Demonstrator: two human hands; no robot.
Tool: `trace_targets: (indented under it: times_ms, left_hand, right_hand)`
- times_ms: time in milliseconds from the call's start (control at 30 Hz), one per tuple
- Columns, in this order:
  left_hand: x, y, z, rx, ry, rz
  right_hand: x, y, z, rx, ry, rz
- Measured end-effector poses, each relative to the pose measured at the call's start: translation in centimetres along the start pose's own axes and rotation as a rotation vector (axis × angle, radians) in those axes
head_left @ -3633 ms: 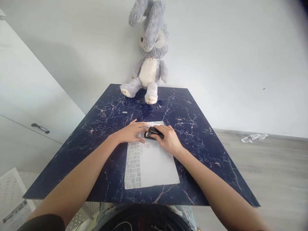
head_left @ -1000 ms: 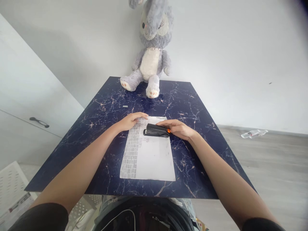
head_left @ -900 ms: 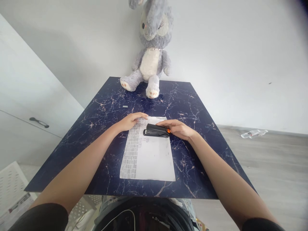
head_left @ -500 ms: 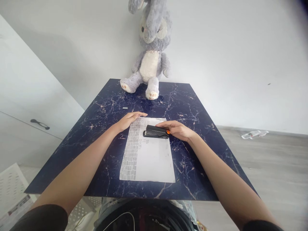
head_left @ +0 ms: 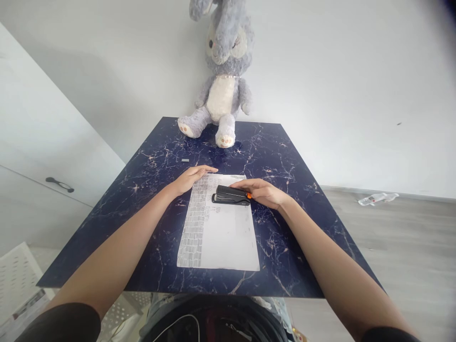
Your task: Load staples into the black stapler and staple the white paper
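A printed sheet of paper (head_left: 228,242) lies flat on the dark blue marbled table, with dense text down its left side. My left hand (head_left: 192,178) rests at the sheet's upper left corner, fingers stretched out and holding nothing. Across the upper part of the paper lies a black stapler (head_left: 232,195) with an orange part at its rear, its front end pointing left. My right hand (head_left: 265,192) grips the stapler's rear end from the right, its fingers along the far side. Whether more sheets lie beneath the top one, I cannot tell.
A small grey-blue block (head_left: 185,160), perhaps a row of staples, lies beyond my left hand. At the table's (head_left: 292,166) back sits a large grey plush rabbit (head_left: 223,95) against the wall. Clear plastic packaging (head_left: 377,198) is on the floor at right; a white cabinet (head_left: 42,142) stands left.
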State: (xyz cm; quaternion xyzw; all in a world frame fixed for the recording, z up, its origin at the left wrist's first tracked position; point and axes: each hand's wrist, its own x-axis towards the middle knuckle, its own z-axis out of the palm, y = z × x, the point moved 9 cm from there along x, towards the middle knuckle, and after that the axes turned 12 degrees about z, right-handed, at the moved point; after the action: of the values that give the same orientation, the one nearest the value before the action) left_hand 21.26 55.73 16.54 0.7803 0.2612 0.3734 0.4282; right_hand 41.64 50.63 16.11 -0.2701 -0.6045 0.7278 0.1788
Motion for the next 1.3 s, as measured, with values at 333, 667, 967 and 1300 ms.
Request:
trace_targets:
  times_ms: [333, 667, 967, 1300]
  left_hand:
    - [0.2, 0.4, 0.1, 0.024, -0.003, -0.005]
    - [0.1, 0.1, 0.0, 0.015, 0.013, -0.009]
    - [-0.1, 0.6, -1.2, -0.072, 0.299, 0.057]
    - [-0.7, 1.3, 5.2, -1.112, 0.613, -0.183]
  right_hand:
    - [0.1, -0.5, 0.1, 0.017, 0.001, -0.008]
    - [-0.2, -0.7, -0.1, -0.068, 0.070, -0.052]
    - [-0.1, -1.0, 0.9, -0.692, 0.391, -0.091]
    - [-3.9, -6.1, 6.2, -1.259, 0.807, -0.773]
